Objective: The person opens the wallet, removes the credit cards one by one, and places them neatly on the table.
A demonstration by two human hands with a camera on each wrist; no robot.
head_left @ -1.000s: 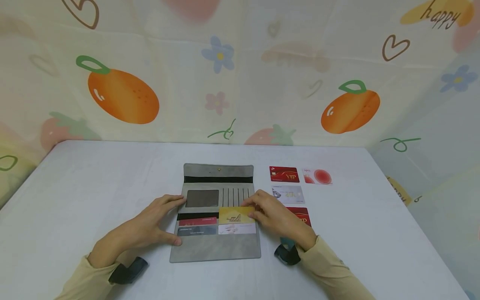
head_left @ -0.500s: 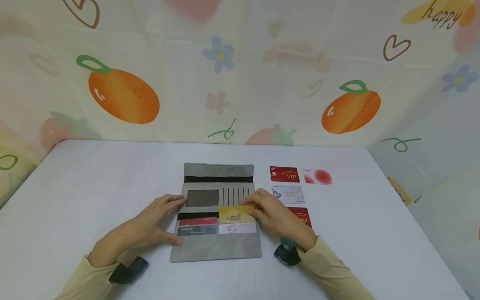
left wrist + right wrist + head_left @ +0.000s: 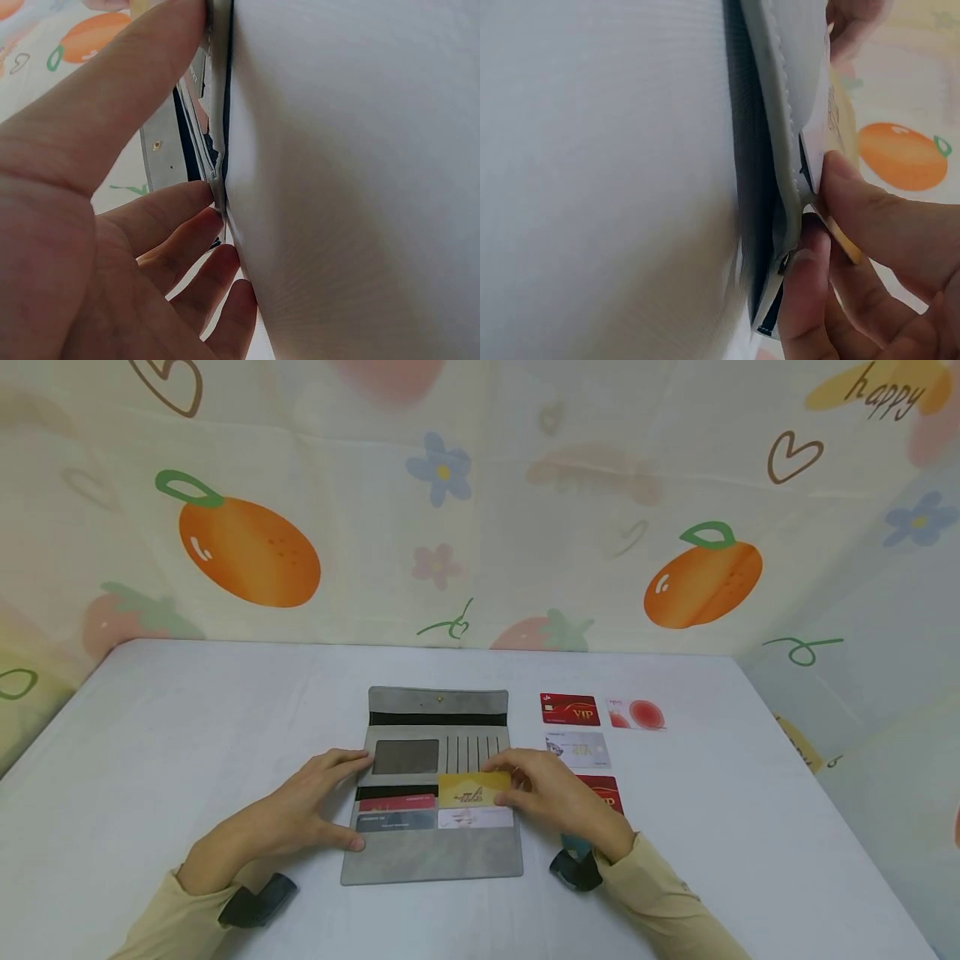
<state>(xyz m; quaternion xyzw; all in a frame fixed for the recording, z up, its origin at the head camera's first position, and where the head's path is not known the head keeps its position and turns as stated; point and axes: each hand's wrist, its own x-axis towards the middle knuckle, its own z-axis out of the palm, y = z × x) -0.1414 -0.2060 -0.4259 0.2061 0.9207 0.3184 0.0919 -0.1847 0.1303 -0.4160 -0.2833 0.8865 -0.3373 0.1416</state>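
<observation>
A grey wallet [image 3: 431, 857] lies unfolded on the table, its flap with a snap button at the far side. My right hand [image 3: 551, 789] pinches a gold card [image 3: 459, 789] by its right end, at the upper right slot, just above a white card [image 3: 474, 818]. In the right wrist view, thumb and fingers [image 3: 840, 169] close on the gold card beside the wallet's edge. My left hand [image 3: 296, 806] rests with extended fingers along the wallet's left edge, thumb on its lower left. A red card [image 3: 397, 803] and a dark grey card [image 3: 396, 822] sit in the left slots.
To the right of the wallet lie a red VIP card [image 3: 570, 709], a white card with a red circle [image 3: 636, 713], a silver card [image 3: 577, 749] and another red card [image 3: 602, 792]. The right hand partly covers that last one; a teal card [image 3: 576, 846] shows near the wrist.
The fingers of my right hand have shifted slightly on the gold card, the knuckles a little lower. The left hand and the wallet have stayed in place.
</observation>
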